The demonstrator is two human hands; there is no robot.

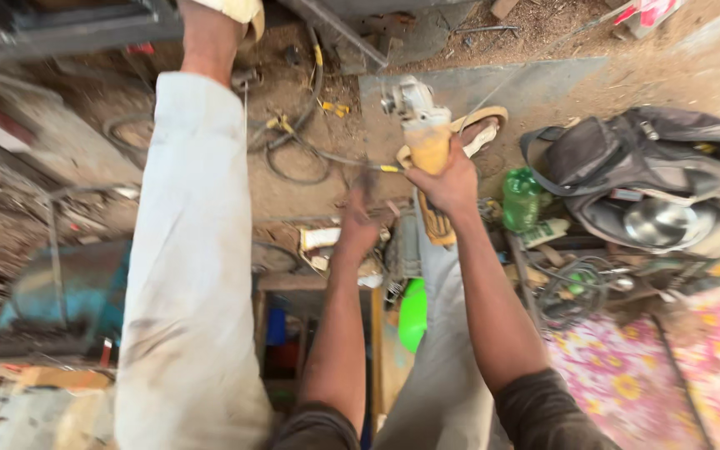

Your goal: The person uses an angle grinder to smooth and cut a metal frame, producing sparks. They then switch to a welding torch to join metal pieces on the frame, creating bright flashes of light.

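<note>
The ground is bare, dusty earth strewn with sawdust, scrap and cables, with a flat grey slab (477,83) lying beyond the yellow-bodied angle grinder with a grey metal head (423,137). Everything here sits around that grinder. To its right lie a green plastic bottle (521,197) and, further right, a grey fabric backpack (652,171) lying open with a shiny steel bowl (664,221) in it. Below the backpack is a pink flowered cloth (668,367). Left of the grinder, a loop of dark cable (297,158) rests on the dirt, and far left stands a dull blue metal machine body (68,287).

The right hand (447,183) is closed firmly round the grinder's yellow body, holding it above the ground between the person's pale-trousered legs (189,267). The tool's long axis runs away from the person, up the view, its grey head pointing toward the slab and tilted slightly left.

The left hand (358,223) hovers just left of the grinder, blurred; whether its fingers hold anything cannot be told.
</note>
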